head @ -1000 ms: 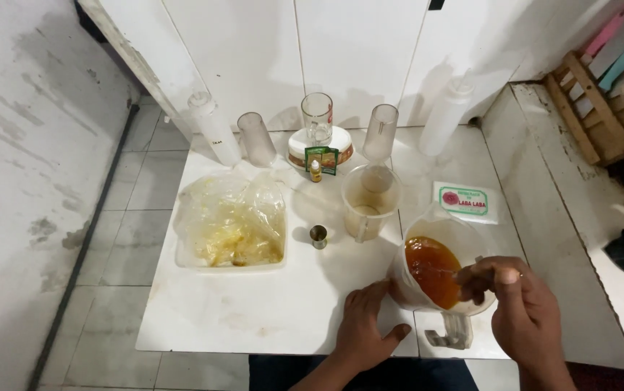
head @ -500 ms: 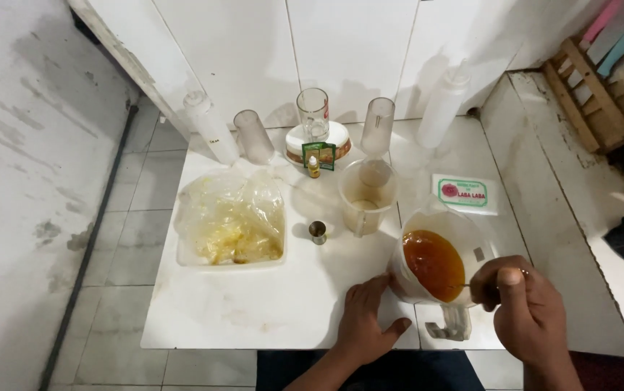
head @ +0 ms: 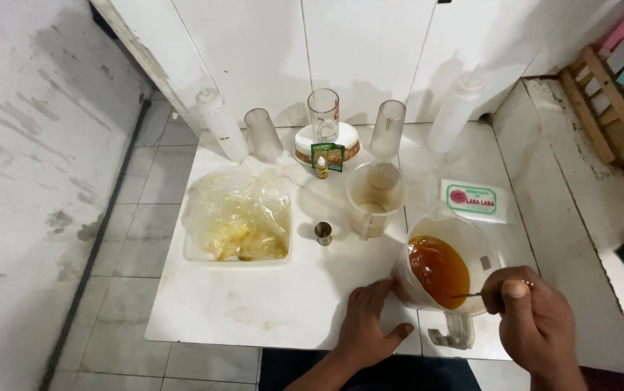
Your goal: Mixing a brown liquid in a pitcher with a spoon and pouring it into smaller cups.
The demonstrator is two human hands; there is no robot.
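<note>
Jug of amber liquid (head: 446, 271) at the near right of the white table (head: 254, 318), steadied by one hand and stirred by the other.

The jug tilts toward the person, mouth open to the camera, seemingly so the brown liquid can be reached. The left hand (head: 370, 326) lies flat on the table just left of the jug, fingers spread narrow, fingertips against its wall to brace it. The right hand (head: 533, 326), just right of the jug, pinches a thin stirrer (head: 471, 294) between thumb and fingers, wrist bent inward, its tip in the liquid. Beyond the jug stands an empty measuring jug (head: 373, 199), with a small metal cap (head: 323, 232) to its left and a tray lined with clear plastic (head: 239, 217) farther left. Farthest from the jug, glasses and squeeze bottles line the wall.
</note>
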